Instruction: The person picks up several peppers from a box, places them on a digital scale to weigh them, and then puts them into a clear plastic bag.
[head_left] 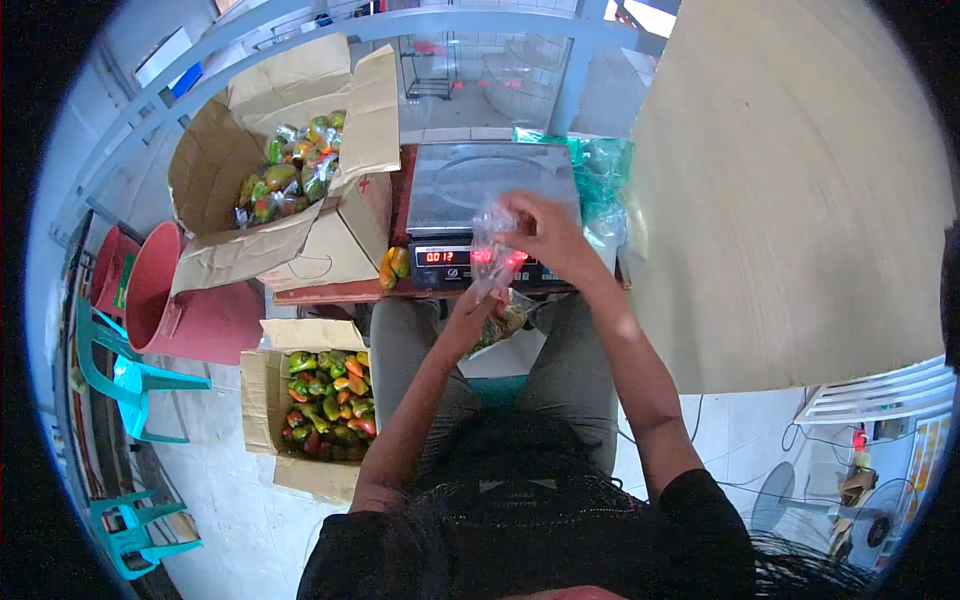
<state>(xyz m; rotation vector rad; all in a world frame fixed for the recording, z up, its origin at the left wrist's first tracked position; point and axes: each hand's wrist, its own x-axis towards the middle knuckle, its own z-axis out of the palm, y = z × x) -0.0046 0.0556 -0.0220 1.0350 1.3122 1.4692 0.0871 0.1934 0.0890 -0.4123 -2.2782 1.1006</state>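
Note:
In front of the scale, my right hand (545, 235) pinches the upper end of a clear plastic bag (493, 245). My left hand (470, 318) closes around the lower part of the same bag, over my lap. Red-green bell peppers (508, 322) show just below my left hand; whether they sit inside this bag is hard to see. Behind my hands stands a digital scale (465, 187) with a bare steel platter and a lit red display, partly covered by the bag. A single orange-green pepper (394, 266) lies on the table left of the scale.
On the table's left, an open cardboard box (325, 245) holds bagged peppers. A floor box (262, 400) contains loose peppers. Green plastic bags (604, 175) lie right of the scale. A large tan board (790, 200) fills the right. Red tubs (205, 310) and teal chairs (125, 370) stand left.

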